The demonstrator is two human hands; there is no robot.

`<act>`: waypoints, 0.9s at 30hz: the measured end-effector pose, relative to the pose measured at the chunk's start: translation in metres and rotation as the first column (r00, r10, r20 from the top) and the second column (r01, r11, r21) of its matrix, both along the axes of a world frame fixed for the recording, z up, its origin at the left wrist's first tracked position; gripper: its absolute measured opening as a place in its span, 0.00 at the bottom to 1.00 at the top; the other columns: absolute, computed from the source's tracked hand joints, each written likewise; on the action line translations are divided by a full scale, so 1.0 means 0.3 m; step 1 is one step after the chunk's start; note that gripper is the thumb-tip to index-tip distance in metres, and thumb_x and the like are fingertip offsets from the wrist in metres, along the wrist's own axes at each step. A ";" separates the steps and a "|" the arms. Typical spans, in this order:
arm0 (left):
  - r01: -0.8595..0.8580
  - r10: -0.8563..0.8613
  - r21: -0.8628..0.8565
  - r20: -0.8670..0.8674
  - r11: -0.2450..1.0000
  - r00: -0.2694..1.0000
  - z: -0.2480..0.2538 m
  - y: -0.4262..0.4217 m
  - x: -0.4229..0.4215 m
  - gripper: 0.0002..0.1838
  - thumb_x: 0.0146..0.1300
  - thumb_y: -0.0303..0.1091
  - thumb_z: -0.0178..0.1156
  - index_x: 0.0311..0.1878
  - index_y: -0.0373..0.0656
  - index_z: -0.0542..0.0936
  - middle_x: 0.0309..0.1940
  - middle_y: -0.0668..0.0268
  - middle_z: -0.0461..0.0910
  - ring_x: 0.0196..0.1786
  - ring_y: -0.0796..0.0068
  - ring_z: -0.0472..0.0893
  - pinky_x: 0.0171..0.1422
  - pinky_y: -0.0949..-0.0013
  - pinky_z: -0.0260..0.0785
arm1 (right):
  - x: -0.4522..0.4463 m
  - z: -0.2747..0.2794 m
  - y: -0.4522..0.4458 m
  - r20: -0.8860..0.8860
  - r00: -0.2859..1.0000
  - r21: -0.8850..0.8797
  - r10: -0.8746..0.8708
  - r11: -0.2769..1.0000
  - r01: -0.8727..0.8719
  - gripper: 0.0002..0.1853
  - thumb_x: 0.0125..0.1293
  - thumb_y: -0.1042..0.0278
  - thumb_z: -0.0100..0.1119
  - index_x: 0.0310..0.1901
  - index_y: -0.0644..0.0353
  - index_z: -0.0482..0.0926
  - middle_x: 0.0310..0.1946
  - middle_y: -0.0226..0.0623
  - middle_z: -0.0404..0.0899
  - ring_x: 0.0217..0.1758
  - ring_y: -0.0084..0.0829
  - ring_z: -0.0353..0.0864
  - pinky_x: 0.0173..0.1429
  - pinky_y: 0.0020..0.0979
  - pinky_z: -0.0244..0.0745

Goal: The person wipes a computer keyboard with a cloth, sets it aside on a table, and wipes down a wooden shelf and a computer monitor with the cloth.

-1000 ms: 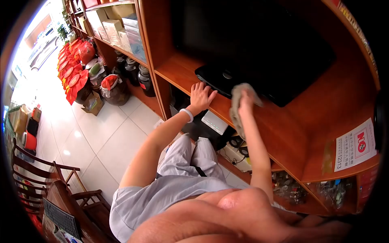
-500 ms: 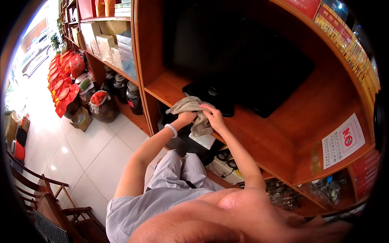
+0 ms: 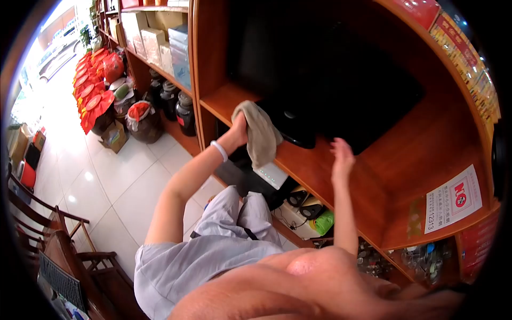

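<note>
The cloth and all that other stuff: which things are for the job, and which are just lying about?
Probably for the job:
- cloth, held in the left hand
- right hand, open and holding nothing
- wooden shelf

Just lying about:
- keyboard
- cardboard box
- dark jars
- green bag
</note>
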State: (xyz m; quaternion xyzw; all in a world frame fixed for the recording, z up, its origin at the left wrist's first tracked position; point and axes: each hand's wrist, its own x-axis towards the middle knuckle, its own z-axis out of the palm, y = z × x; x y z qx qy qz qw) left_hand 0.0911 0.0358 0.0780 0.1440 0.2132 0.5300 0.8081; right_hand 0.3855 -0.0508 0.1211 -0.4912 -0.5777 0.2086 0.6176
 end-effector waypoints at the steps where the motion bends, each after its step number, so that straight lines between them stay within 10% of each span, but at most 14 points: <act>1: -0.001 0.001 0.009 -0.031 1.000 1.000 0.001 0.024 -0.037 0.21 0.62 0.53 0.45 0.38 0.45 0.75 0.42 0.59 0.77 0.45 0.62 0.75 0.51 0.56 0.68 | 0.088 0.025 -0.002 -0.083 0.990 -0.099 -0.111 0.990 0.103 0.17 0.64 0.59 0.48 0.46 0.63 0.75 0.43 0.36 0.76 0.40 0.26 0.73 0.46 0.28 0.69; 11: -0.277 0.227 -0.149 -0.286 0.949 0.931 -0.038 0.298 -0.208 0.26 0.59 0.59 0.48 0.44 0.45 0.75 0.45 0.59 0.75 0.49 0.58 0.71 0.57 0.53 0.62 | 0.428 0.285 0.087 -0.217 0.885 0.045 -0.412 0.901 0.431 0.29 0.61 0.48 0.52 0.56 0.64 0.66 0.54 0.38 0.67 0.56 0.29 0.66 0.59 0.29 0.61; 17: -0.304 0.264 -0.107 -0.283 0.947 0.922 -0.009 0.393 -0.160 0.23 0.60 0.55 0.50 0.43 0.44 0.75 0.48 0.61 0.73 0.50 0.60 0.70 0.58 0.56 0.63 | 0.404 0.273 0.223 -0.329 0.909 -0.087 -0.255 0.967 0.240 0.43 0.60 0.35 0.43 0.64 0.67 0.52 0.64 0.43 0.54 0.64 0.37 0.57 0.66 0.32 0.52; 23: -0.255 0.237 -0.073 -0.196 0.964 0.952 -0.008 0.443 -0.097 0.25 0.62 0.55 0.43 0.52 0.47 0.71 0.55 0.63 0.69 0.58 0.62 0.66 0.64 0.59 0.56 | 0.289 0.284 0.245 -0.370 0.841 -0.003 -0.395 0.906 0.424 0.37 0.64 0.39 0.40 0.58 0.71 0.62 0.58 0.46 0.64 0.56 0.36 0.66 0.60 0.29 0.60; 27: -0.192 0.184 -0.021 -0.199 0.981 0.962 -0.020 0.470 -0.102 0.23 0.63 0.52 0.44 0.52 0.46 0.71 0.54 0.63 0.70 0.58 0.62 0.66 0.63 0.59 0.58 | 0.303 0.270 0.279 -0.404 0.786 0.051 -0.468 0.847 0.530 0.28 0.66 0.43 0.40 0.31 0.67 0.71 0.30 0.33 0.70 0.32 0.27 0.67 0.41 0.27 0.65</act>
